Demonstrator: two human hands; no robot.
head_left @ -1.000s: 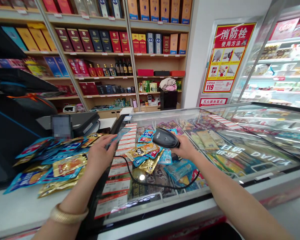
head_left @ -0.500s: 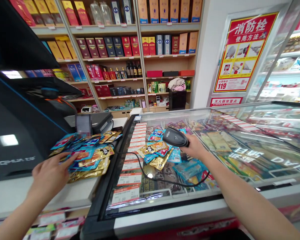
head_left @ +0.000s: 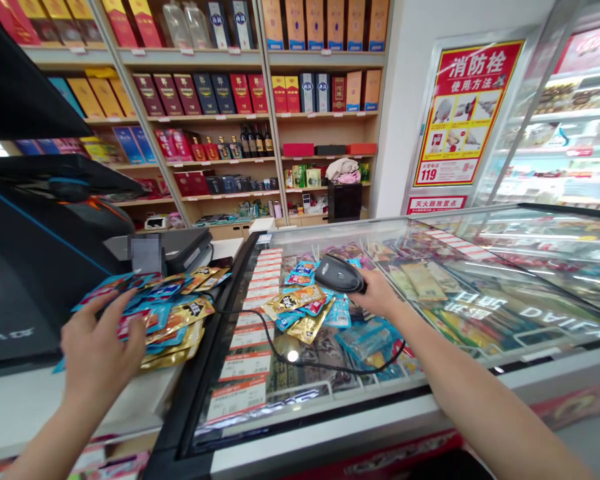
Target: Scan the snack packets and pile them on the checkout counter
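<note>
My left hand [head_left: 103,340] reaches over a heap of snack packets [head_left: 183,310] in blue, gold and red on the white counter. Its fingers are spread and rest on the left side of the heap; what lies under the palm is hidden. My right hand [head_left: 379,293] is wrapped round a black barcode scanner [head_left: 339,274], held above the glass-topped freezer [head_left: 325,233]. Beneath and beside the scanner, a smaller group of similar packets [head_left: 300,300] lies on the glass. From the scanner, a black cable [head_left: 320,365] loops across the freezer top toward the counter.
A dark checkout machine [head_left: 20,267] stands at the left, with a flat black device [head_left: 185,248] behind the heap. Price labels [head_left: 247,365] line the freezer's left side. Shelves of boxed bottles [head_left: 205,93] fill the back wall. A red fire-hydrant sign [head_left: 467,113] hangs at the right.
My left hand has gone from a pointed finger on the packets to spread fingers farther left on the heap. The view has turned slightly right; my right hand still holds the scanner over the freezer.
</note>
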